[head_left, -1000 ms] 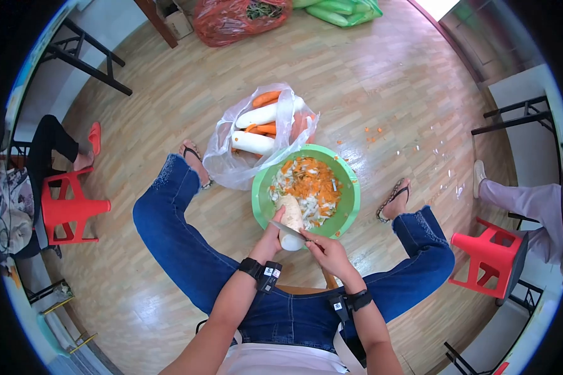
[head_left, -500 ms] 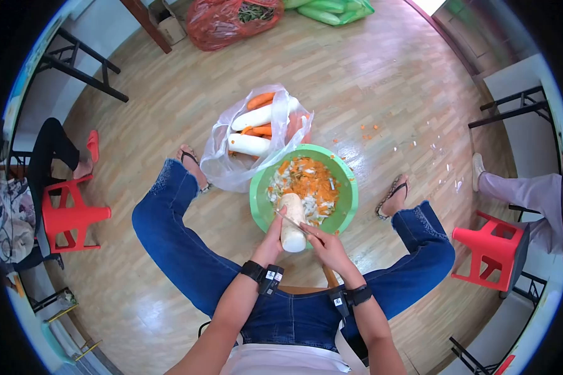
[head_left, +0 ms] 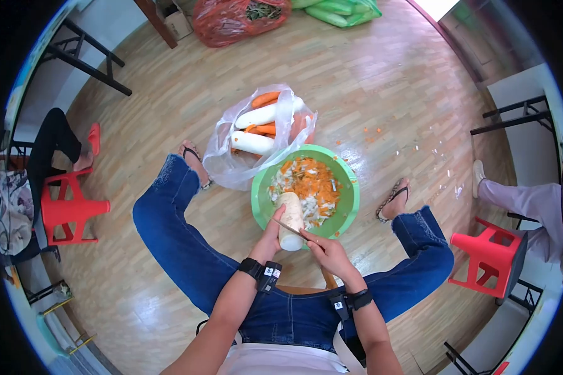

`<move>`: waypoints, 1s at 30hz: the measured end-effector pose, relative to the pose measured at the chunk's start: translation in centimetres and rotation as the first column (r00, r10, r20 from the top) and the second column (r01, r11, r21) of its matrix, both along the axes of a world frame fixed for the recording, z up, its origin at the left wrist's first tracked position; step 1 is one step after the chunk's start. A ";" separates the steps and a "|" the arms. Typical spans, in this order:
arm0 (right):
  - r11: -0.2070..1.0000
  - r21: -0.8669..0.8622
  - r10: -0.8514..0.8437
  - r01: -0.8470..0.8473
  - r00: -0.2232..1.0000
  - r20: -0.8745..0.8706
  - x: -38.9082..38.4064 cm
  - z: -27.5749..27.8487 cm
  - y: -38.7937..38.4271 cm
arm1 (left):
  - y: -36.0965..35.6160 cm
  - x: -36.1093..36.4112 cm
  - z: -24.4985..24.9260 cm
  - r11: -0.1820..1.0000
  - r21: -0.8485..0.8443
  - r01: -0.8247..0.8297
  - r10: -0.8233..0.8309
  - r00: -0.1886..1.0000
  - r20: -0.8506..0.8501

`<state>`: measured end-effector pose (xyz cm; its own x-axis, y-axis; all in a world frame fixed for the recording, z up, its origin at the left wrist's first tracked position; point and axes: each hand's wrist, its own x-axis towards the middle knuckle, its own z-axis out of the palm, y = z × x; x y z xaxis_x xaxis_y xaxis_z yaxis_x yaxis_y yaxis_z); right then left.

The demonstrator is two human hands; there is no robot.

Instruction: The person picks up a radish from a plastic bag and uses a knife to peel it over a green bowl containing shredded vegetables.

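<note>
My left hand (head_left: 272, 239) is closed around the side of a thick white radish (head_left: 293, 215), which tilts over the near rim of a green basin (head_left: 352, 206). Closed on a thin-bladed knife (head_left: 296, 232), my right hand (head_left: 329, 253) is just right of the radish's lower end. The blade lies slantwise across the radish. Inside the basin are orange carrot shreds (head_left: 311, 180) and white radish pieces (head_left: 311, 206). The right hand's fingers partly hide the knife handle.
A clear plastic bag (head_left: 222, 159) with carrots and white radishes stands beyond the basin. Red (head_left: 225, 28) and green (head_left: 350, 12) bags lie at the far end. Red stools (head_left: 75, 209) flank me, with people seated at both sides. Scraps (head_left: 372, 131) dot the floor.
The view has shifted slightly. The knife blade lies a little lower across the radish, and my right hand has moved slightly down. Both hands keep their hold.
</note>
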<state>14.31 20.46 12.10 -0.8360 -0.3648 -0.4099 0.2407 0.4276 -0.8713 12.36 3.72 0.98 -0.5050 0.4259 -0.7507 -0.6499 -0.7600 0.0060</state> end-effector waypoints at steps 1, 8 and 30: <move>1.000 -0.001 0.002 -0.002 1.000 0.001 -0.1 0.1 0.0 | 0.0 0.0 0.0 1.000 0.008 -0.005 0.005 1.000 0.010; 0.999 -0.042 -0.014 0.013 1.000 -0.025 0.0 -0.5 -0.1 | 0.4 0.0 0.3 1.000 -0.001 -0.004 0.004 1.000 0.021; 0.999 -0.027 -0.028 0.026 0.996 -0.080 -0.1 -0.8 -0.2 | 0.4 -0.1 0.6 1.000 0.018 -0.008 0.008 0.999 0.033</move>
